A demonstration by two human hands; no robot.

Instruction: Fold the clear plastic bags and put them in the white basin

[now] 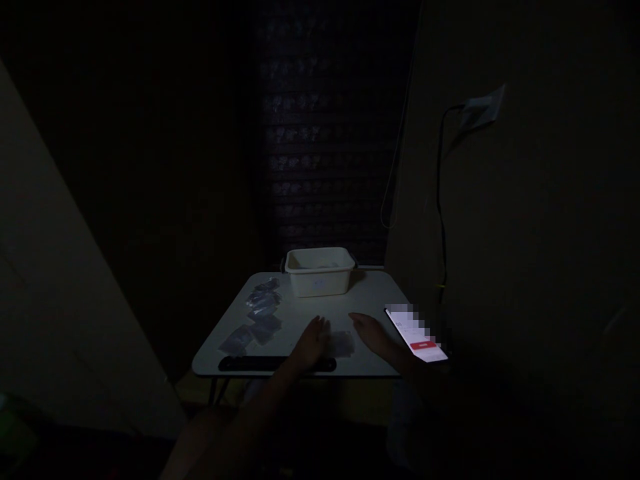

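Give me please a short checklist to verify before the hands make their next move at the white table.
1. Left hand at the thin packet: ok, it is at the packet's left side; firm grip: cannot tell.
2. Right hand unloaded: ok, no item is visible in it.
3. Other packets separated: not ok, several overlap on the left part of the white table.
4. Bin upright: ok, it stands at the table's far side.
5. Phone safely supported: cannot tell; it shows at the table's right edge.
6. Lighting sufficient: not ok, the scene is very dark.
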